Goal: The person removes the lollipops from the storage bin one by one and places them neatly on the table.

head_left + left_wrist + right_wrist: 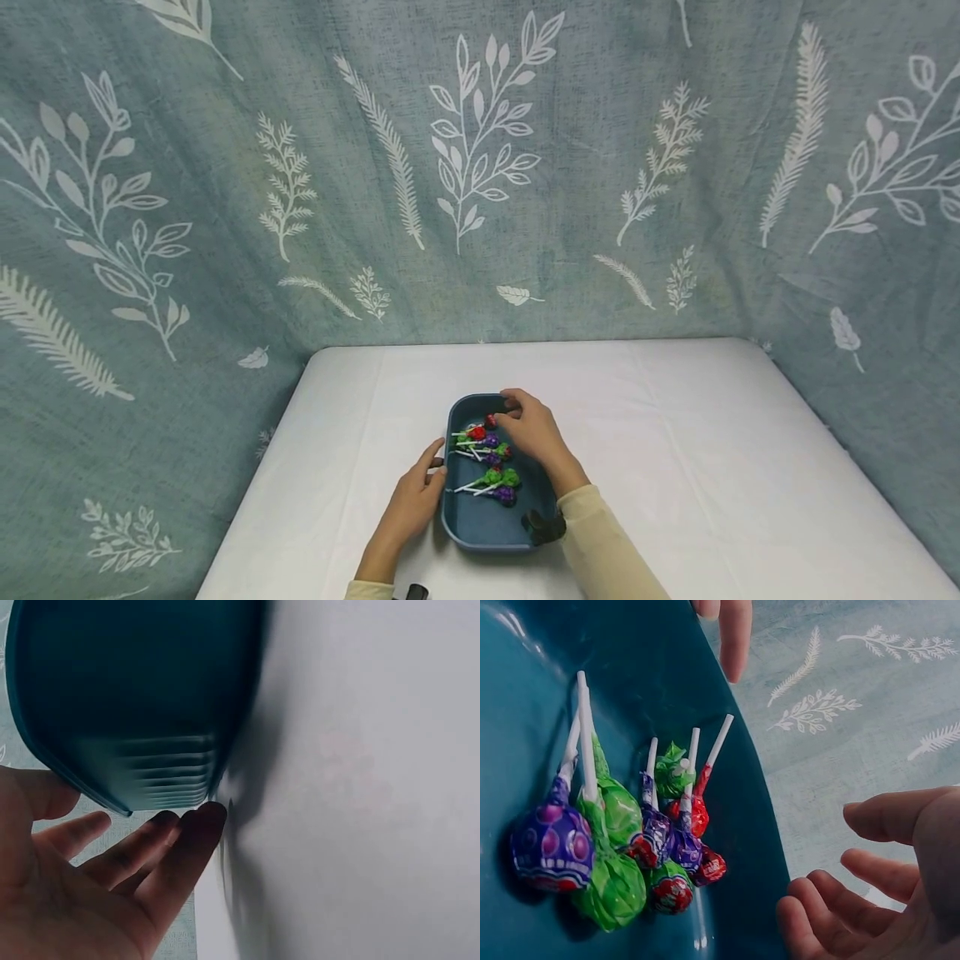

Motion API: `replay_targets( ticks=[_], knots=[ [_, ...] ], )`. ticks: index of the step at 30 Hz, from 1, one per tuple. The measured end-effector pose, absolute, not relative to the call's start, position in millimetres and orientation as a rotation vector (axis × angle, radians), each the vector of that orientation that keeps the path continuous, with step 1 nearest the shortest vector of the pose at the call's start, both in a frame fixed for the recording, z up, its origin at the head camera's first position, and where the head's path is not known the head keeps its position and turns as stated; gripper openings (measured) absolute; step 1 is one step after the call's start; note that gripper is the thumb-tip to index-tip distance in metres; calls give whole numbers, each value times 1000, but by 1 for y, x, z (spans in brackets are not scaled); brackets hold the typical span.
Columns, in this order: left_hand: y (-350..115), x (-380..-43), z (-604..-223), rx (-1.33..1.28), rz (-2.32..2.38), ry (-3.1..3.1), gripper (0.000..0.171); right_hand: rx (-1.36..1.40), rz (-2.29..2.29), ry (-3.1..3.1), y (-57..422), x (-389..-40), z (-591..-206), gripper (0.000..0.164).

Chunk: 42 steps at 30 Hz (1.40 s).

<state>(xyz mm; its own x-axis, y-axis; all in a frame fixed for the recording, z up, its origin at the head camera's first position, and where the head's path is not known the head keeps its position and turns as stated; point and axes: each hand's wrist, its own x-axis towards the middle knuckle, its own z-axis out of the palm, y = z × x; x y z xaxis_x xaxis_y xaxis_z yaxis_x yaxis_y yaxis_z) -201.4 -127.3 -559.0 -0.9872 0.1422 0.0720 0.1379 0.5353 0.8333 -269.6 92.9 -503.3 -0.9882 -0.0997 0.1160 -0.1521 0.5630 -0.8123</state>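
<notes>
A dark blue plastic bin [487, 532] with rounded corners holds several wrapped lollipops. Nearest in the right wrist view are a purple lollipop [551, 847] and a green lollipop [609, 896]; a red lollipop [697, 814] lies farther along among others, with white sticks showing. My left hand [412, 500] is at the bin's left side, its fingers extended along the ribbed outer wall and its thumb by the rim. My right hand [534, 429] reaches over the far right rim with loosely bent fingers. Nothing shows between its thumb and fingers in the right wrist view.
A white cloth [360, 433] covers the table beneath the bin. Behind and beside the table hangs a green-blue curtain [555, 208] with pale leaf prints. Dark wrist-camera mounts [543, 527] show at the right sleeve and near the left wrist.
</notes>
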Motion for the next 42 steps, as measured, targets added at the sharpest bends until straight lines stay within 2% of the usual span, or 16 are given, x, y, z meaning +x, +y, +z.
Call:
replay_targets(
  ticks=[15,24,42],
  knots=[
    [-121,-199,-562,251,1631,2665,46,100,1447,-2820,89,-280,-521,33],
    [-120,-199,-561,217,1644,2667,46,126,1392,-2857,84,-283,-531,28],
    [-122,-195,-561,238,1617,2690,46,98,1356,-2944,76,-283,-541,27]
  ],
)
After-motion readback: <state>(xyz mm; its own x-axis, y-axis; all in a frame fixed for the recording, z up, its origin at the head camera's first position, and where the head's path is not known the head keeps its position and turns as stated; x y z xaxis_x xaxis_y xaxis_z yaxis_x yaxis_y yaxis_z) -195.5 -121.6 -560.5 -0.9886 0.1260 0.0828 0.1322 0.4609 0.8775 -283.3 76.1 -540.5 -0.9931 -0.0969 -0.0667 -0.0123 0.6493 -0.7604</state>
